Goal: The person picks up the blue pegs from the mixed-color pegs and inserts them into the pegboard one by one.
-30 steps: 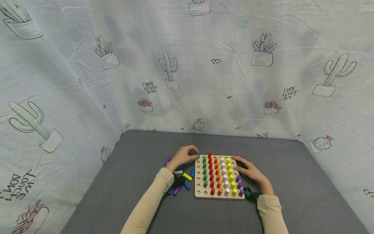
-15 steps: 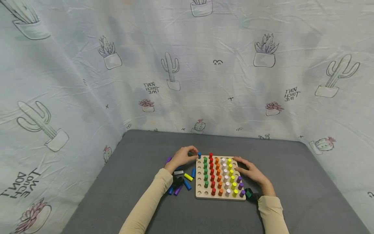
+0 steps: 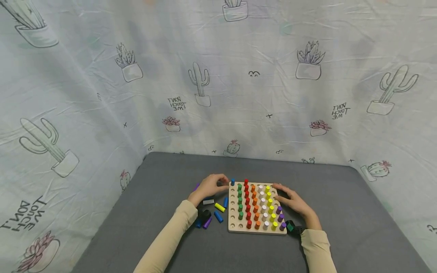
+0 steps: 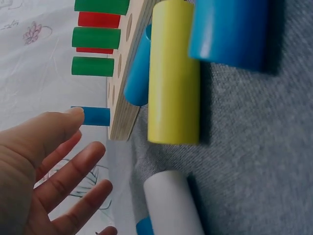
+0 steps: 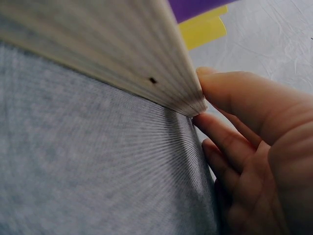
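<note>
The wooden pegboard [image 3: 236,230] lies on the table with rows of green, red, orange, white, yellow and purple pegs standing in it. A blue peg [image 3: 233,182] stands upright at its far left corner. Beside that corner is my left hand [image 3: 211,185], its fingers spread and holding nothing. In the left wrist view, the thumb [image 4: 68,120] overlaps the end of the blue peg. My right hand [image 3: 294,200] holds the far right corner of the pegboard. The right wrist view shows its thumb and finger [image 5: 227,134] against the board's edge.
Loose pegs lie left of the board: a yellow peg [image 3: 220,207], a grey-white peg [image 3: 208,201], a purple peg [image 3: 207,223] and several blue ones, such as a blue peg [image 3: 218,217]. The left forearm partly covers them. A patterned cloth [image 3: 218,94] hangs behind the grey table [image 3: 177,167].
My left hand has let go of the blue peg, which now stands alone at the corner, and has drawn back slightly left. The right hand stays on the board.
</note>
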Motion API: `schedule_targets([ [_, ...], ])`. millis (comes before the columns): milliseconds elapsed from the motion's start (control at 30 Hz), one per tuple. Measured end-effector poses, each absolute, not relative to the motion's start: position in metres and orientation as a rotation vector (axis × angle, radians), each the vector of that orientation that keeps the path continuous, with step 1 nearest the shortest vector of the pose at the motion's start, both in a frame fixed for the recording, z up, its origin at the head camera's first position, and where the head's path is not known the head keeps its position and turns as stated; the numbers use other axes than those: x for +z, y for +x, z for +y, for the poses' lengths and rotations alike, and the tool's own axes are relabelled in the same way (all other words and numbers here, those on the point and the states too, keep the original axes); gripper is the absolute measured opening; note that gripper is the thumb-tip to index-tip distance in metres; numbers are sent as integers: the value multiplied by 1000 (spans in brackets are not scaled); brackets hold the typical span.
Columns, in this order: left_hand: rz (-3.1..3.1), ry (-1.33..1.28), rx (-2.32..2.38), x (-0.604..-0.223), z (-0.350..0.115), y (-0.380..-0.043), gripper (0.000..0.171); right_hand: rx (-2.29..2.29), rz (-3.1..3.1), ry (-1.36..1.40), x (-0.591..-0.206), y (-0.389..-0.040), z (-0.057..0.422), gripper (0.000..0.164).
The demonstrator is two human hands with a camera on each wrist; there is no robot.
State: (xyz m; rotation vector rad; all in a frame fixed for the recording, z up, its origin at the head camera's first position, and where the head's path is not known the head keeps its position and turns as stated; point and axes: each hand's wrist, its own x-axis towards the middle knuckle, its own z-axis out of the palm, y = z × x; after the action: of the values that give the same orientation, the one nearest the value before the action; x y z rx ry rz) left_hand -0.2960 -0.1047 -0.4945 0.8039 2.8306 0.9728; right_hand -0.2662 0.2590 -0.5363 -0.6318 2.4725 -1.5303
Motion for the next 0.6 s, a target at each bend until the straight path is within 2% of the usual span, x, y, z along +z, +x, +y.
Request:
schedule_targets([
  [600,2795,907,793,-493,-112,-279,23,-1531,2473,-631,-537,-266,260,50],
])
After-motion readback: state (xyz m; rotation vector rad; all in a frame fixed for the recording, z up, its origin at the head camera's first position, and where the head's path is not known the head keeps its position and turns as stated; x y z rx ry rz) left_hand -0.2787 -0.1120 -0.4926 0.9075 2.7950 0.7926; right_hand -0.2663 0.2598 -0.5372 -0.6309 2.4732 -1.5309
